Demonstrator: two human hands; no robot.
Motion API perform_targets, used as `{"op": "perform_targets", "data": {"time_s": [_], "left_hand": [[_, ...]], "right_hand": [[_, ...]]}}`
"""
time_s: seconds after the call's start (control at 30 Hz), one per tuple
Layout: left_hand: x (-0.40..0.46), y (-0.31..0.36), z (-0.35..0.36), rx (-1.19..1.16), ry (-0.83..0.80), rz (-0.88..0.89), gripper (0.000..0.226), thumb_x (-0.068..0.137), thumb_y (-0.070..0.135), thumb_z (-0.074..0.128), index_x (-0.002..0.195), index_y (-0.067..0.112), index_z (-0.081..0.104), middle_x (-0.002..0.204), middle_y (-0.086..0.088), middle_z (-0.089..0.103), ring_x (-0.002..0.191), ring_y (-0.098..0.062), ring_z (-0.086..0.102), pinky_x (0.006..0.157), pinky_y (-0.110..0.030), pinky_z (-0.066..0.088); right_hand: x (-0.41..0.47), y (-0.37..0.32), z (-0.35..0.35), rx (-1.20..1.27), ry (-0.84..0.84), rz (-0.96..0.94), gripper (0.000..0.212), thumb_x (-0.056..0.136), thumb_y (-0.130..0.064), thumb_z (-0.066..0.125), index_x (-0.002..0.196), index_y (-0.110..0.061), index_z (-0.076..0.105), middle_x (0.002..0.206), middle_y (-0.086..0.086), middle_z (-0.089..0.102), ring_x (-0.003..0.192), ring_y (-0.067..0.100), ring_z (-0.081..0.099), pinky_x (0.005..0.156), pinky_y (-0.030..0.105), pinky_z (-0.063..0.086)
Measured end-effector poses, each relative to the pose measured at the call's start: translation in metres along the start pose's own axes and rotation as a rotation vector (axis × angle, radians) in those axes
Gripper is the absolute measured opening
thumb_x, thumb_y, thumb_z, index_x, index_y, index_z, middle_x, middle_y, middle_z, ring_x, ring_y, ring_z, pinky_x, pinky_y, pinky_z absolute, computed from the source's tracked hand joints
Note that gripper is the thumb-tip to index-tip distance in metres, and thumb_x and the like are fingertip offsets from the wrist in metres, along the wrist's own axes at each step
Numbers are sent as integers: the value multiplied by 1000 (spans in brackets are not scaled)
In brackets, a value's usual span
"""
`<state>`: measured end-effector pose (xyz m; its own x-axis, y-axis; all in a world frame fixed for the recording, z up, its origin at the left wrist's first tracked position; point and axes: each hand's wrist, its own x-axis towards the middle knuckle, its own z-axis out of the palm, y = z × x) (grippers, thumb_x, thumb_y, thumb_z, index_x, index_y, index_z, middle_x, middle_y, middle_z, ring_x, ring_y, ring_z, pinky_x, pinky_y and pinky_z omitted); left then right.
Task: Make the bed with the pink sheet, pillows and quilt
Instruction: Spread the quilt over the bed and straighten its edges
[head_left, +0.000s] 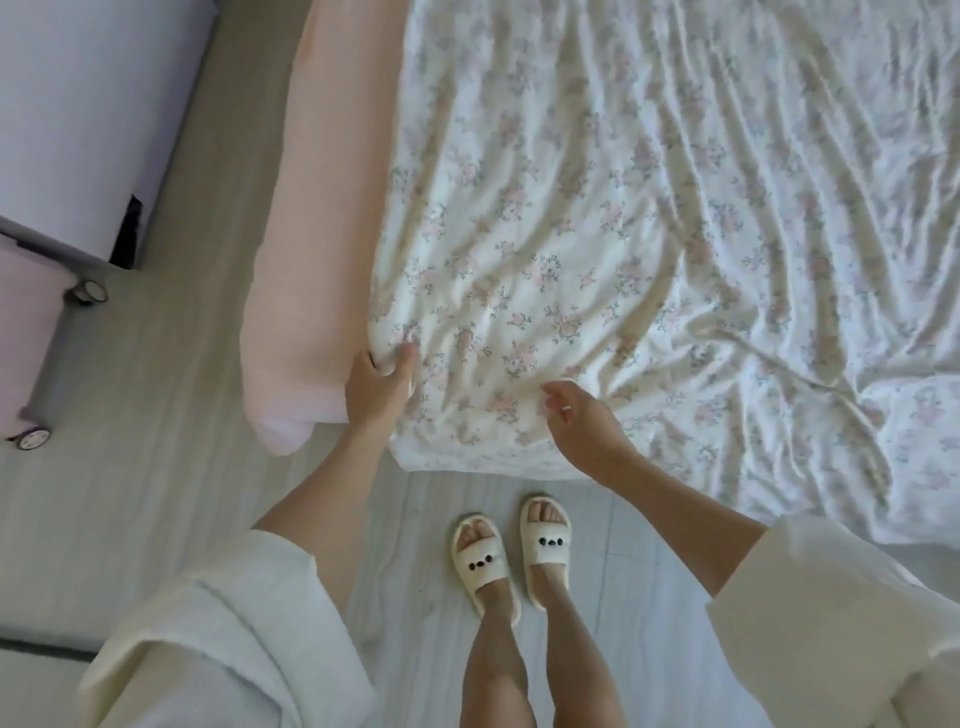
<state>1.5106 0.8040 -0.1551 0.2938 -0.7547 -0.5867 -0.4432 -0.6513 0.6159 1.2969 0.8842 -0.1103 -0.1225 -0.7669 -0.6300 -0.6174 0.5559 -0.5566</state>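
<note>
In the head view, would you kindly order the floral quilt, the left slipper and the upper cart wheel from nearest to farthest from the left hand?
From the left hand:
1. Floral quilt, its corner pinched in the hand.
2. Left slipper, on the floor below and to the right.
3. Upper cart wheel, far left on the floor.

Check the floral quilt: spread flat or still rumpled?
Spread but rumpled: the floral quilt shows creases throughout, and the left hand pinches its corner.
</note>
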Motion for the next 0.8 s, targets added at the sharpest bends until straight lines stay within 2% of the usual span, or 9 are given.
{"op": "perform_targets", "data": {"time_s": [0.1,0.2,0.3,0.43,0.5,0.6,0.67,0.73,0.8], "left_hand": [[-10,6,-3,28,30,146,38,96,40,44,95,3,51,85,-9,57,81,-24,53,72,-31,39],[-27,12,-15,51,127,292,36,100,33,39,72,12,36,61,-2,39,57,-16,37,54,-29,24],[-26,13,-51,150,205,387,37,101,33,37,74,8,33,56,-1,33,54,-19,35,54,-33,26],[2,8,-85,300,217,339,39,101,39,33,83,5,38,64,-1,40,70,-32,48,64,-40,36],[8,4,-78,387,204,254,41,101,42,29,88,5,40,69,-4,45,79,-36,53,66,-41,38],[9,1,-57,527,176,107,44,102,41,26,110,3,46,93,-16,56,94,-37,55,70,-38,36],[11,8,-48,535,165,23,39,102,32,29,123,2,42,116,-19,54,105,-39,53,75,-41,37],[12,16,-42,546,144,-29,42,98,20,36,138,8,30,136,-19,38,118,-39,44,86,-47,40],[10,25,-38,653,160,53,55,97,20,39,147,15,17,151,-15,19,133,-37,28,99,-51,35]], "right_hand": [[1,-5,0,-31,66,-35,38,96,-12,37,133,-13,46,127,6,57,102,18,56,84,30,47],[-3,-14,-1,-181,233,-64,44,93,-11,39,137,-15,42,130,5,50,119,21,46,99,36,40],[2,-27,-3,-385,382,-159,53,88,-15,43,140,-24,36,128,6,43,121,25,38,106,44,26],[10,-49,9,-497,300,-238,58,86,-22,42,142,-29,31,142,11,33,130,35,29,109,52,19],[15,-52,15,-522,150,-200,56,89,-26,42,143,-30,26,151,11,19,137,36,16,111,55,17],[21,-38,11,-611,-45,-208,56,92,-31,41,144,-31,21,158,5,-1,144,31,-1,115,56,10],[19,-30,5,-634,-71,-236,51,93,-30,41,144,-28,30,158,4,9,144,27,6,116,51,13],[18,-25,-4,-545,-6,-245,41,93,-24,41,133,-22,49,146,4,36,136,23,28,110,43,27],[21,-25,-10,-433,105,-269,35,92,-16,42,123,-16,58,130,5,52,122,24,42,99,39,34]]}}
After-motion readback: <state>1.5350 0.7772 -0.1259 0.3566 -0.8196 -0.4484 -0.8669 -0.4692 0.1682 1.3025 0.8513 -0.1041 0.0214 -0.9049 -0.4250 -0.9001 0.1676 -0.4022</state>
